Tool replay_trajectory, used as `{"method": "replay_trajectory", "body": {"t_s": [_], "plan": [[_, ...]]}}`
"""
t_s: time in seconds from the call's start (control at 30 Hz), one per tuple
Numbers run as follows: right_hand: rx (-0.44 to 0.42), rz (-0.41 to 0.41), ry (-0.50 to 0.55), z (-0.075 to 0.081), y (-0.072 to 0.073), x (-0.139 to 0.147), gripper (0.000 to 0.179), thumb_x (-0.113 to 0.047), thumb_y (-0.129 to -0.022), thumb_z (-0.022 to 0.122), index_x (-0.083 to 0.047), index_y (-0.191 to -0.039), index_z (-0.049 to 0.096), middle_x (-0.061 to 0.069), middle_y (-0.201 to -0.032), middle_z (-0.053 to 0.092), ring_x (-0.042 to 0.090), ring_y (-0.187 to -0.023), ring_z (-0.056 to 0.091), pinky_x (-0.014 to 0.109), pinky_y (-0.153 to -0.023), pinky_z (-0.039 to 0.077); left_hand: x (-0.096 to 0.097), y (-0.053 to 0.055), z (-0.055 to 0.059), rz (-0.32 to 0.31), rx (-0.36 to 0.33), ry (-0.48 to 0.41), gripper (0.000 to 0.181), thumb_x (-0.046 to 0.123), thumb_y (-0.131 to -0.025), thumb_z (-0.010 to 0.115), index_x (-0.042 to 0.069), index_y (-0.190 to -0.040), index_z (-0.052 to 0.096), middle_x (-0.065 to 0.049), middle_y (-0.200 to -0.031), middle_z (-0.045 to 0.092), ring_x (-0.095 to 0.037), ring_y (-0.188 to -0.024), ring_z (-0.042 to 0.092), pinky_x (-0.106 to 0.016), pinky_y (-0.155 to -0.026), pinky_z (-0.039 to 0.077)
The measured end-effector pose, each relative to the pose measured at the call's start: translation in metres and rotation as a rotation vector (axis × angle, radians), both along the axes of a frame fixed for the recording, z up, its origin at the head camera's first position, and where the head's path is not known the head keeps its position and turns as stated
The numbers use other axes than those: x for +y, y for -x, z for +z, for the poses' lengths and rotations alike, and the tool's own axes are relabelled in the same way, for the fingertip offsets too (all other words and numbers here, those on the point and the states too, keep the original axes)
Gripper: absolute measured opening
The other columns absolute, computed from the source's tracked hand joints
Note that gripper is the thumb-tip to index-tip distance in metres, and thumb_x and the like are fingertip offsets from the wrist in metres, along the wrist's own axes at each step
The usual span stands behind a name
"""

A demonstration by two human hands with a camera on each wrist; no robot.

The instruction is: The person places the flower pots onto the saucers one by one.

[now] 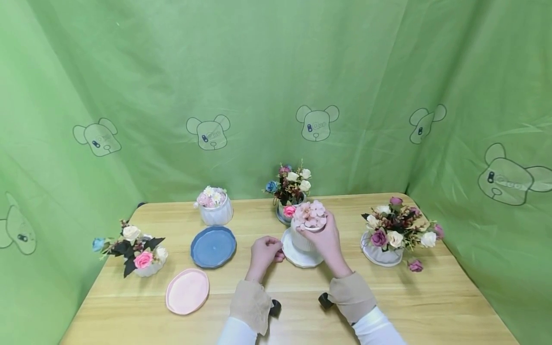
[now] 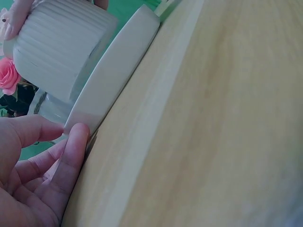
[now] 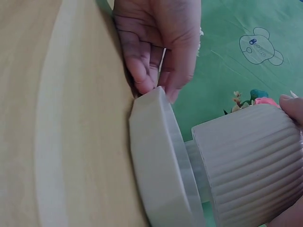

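Observation:
My right hand (image 1: 327,239) grips a white ribbed flower pot (image 3: 255,161) filled with pale pink flowers (image 1: 309,214). The pot hangs slightly tilted just above a white plate (image 1: 302,261), and a gap shows between them in both wrist views. At the plate's left edge, my left hand (image 1: 264,253) pinches the rim between thumb and fingertips, as the left wrist view shows up close. The plate lies on the wooden table. Behind the held pot stands another pot of blue, white and pink roses (image 1: 292,184), partly hidden.
Left of my hands lie a blue plate (image 1: 213,247) and a pink plate (image 1: 187,291). A white pot with small pink and white flowers (image 1: 217,211) stands behind the blue one. Rose pots stand at far left (image 1: 148,266) and at right on a white plate (image 1: 381,256). Green curtains enclose the table.

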State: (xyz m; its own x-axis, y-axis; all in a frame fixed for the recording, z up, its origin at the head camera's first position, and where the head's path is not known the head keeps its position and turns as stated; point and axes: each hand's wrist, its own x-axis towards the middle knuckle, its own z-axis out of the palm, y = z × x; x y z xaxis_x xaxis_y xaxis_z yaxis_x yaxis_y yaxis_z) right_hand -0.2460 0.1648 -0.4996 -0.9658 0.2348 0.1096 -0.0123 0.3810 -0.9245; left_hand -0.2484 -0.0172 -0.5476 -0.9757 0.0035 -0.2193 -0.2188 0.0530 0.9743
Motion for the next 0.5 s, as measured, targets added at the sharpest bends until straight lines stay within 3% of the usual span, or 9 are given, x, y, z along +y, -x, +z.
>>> {"method": "replay_trajectory", "body": {"t_s": [0.5], "plan": [[-0.033, 0.009, -0.02, -0.0072, -0.0023, -0.0039, 0.102, -0.024, -0.069, 0.086, -0.007, -0.149, 0.026, 0.019, -0.15, 0.039, 0.037, -0.138, 0.039, 0.052, -0.118, 0.029, 0.0006, 0.0007, -0.0008, 0.003, 0.012, 0.007, 0.017, 0.006, -0.086, 0.065, -0.005, -0.098, 0.068, -0.013, -0.077, 0.071, -0.009, -0.054, 0.065, -0.026, -0.057, 0.06]]}}
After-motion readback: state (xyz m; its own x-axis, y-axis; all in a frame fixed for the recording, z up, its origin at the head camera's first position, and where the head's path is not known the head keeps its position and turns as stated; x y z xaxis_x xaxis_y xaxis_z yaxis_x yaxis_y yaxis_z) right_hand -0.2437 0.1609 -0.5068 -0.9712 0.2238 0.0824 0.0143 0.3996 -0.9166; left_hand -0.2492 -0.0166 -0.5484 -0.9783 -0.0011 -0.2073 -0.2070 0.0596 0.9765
